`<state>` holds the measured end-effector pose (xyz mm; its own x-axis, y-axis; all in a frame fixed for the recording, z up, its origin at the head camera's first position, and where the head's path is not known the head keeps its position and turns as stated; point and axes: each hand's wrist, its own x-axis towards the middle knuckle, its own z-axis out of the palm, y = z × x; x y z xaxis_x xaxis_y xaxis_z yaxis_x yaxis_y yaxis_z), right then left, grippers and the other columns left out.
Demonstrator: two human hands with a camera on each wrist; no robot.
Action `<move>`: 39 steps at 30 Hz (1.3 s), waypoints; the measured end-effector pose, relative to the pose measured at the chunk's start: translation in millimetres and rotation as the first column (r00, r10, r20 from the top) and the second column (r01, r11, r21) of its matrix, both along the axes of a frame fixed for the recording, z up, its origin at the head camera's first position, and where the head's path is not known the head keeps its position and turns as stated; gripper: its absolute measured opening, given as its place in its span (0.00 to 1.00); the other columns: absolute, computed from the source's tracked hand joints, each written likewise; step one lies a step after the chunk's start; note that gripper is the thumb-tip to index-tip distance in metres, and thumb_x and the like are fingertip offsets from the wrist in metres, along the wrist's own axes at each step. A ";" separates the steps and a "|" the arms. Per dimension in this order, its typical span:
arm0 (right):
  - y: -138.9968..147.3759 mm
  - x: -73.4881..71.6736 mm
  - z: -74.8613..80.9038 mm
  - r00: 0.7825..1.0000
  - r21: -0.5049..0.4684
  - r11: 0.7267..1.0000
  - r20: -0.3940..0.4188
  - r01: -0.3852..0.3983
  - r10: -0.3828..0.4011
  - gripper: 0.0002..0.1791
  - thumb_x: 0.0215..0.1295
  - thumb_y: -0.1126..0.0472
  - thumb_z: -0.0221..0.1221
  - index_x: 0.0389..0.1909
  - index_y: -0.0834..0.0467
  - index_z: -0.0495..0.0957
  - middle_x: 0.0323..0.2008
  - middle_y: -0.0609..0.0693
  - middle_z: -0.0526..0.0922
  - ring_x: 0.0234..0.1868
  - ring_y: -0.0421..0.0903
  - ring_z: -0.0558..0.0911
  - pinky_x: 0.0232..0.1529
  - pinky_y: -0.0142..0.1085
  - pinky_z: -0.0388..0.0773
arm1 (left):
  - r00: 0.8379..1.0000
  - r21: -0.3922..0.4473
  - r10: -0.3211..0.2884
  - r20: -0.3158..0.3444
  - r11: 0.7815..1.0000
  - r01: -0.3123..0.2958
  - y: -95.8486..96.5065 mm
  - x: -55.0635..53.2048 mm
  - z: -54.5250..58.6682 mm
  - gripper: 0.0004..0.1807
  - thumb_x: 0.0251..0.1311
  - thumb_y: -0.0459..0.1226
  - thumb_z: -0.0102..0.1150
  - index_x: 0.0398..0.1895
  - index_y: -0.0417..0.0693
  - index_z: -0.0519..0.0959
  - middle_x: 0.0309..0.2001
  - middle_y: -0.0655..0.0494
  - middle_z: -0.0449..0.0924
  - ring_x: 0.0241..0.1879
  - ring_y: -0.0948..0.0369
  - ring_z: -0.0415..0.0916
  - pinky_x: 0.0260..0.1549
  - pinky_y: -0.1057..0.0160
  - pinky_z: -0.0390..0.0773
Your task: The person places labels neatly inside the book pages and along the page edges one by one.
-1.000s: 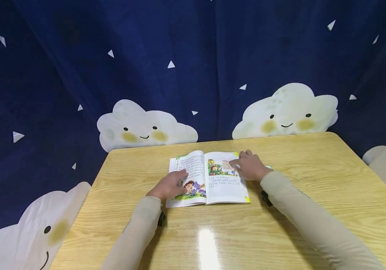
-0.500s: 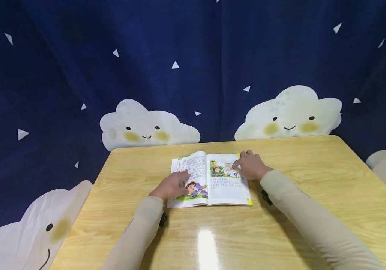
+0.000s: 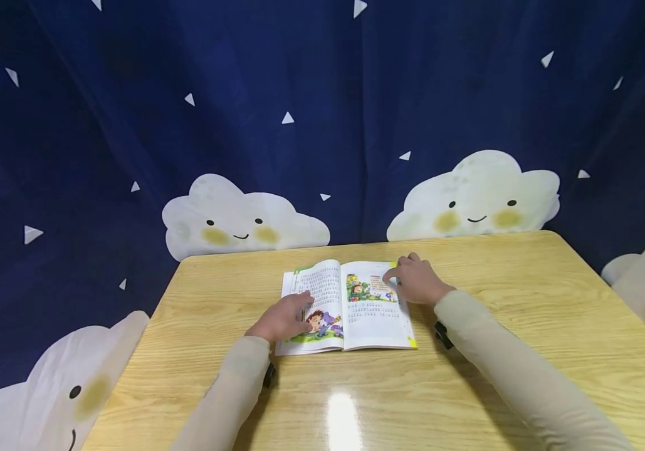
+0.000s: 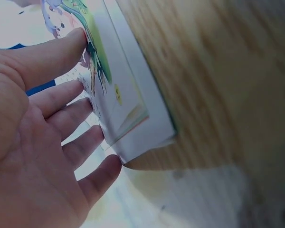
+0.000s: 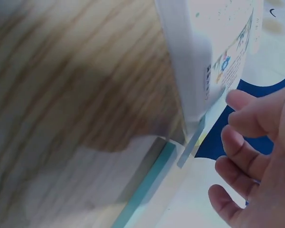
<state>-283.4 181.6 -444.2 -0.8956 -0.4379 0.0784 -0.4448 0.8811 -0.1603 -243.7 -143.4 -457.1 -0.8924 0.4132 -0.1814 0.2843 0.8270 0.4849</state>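
Observation:
An open picture book (image 3: 378, 329) with printed text and colourful drawings lies on the wooden table. Over its left page rests my left hand (image 3: 281, 318), fingers spread and relaxed. In the left wrist view the thumb of the left hand (image 4: 42, 114) lies over the drawing, and the other fingers lie along the page's outer side. At the upper outer part of the right page, my right hand (image 3: 419, 282) points its index finger at the picture. The right wrist view shows the right hand (image 5: 256, 156) with loosely bent fingers beside the book (image 5: 194, 71); no page is visibly pinched.
The wooden table (image 3: 497, 294) extends around the book. Behind it hangs a dark blue curtain (image 3: 243, 75) with white triangles and smiling clouds. Dark wrist devices sit under both sleeves. A turquoise strip (image 5: 145, 185) shows near the book in the right wrist view; what it is, I cannot tell.
The head view has shifted slightly, so the whole scene sits a little lower. Both hands and the book keep almost the same places relative to each other.

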 end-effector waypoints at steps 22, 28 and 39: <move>-3.9 -10.5 7.9 0.977 0.094 0.995 0.205 0.039 -0.058 0.17 0.72 0.56 0.53 0.56 0.46 0.84 0.53 0.61 0.82 0.48 0.57 0.71 0.40 0.48 0.71 | 1.000 -0.010 -0.010 0.013 1.000 0.010 -1.7 0.8 0.2 0.34 0.64 0.41 0.64 0.72 0.47 0.67 0.78 0.52 0.58 0.77 0.49 0.55 0.76 0.47 0.59; -6.1 -13.4 16.9 0.977 0.087 0.996 0.208 0.033 -0.051 0.25 0.62 0.67 0.51 0.57 0.49 0.83 0.53 0.62 0.82 0.44 0.55 0.70 0.33 0.41 0.68 | 1.000 -0.007 -0.007 0.022 1.000 0.007 -1.6 0.6 -1.2 0.34 0.65 0.41 0.63 0.73 0.47 0.66 0.78 0.52 0.57 0.77 0.48 0.54 0.76 0.46 0.59; -7.1 -11.5 11.7 0.921 0.091 0.989 0.364 0.115 -0.141 0.21 0.74 0.59 0.48 0.63 0.48 0.78 0.66 0.57 0.76 0.62 0.63 0.68 0.65 0.63 0.65 | 1.000 0.005 -0.007 0.015 1.000 0.007 -1.7 2.6 -3.0 0.34 0.64 0.40 0.63 0.72 0.45 0.66 0.78 0.50 0.57 0.77 0.47 0.54 0.76 0.46 0.59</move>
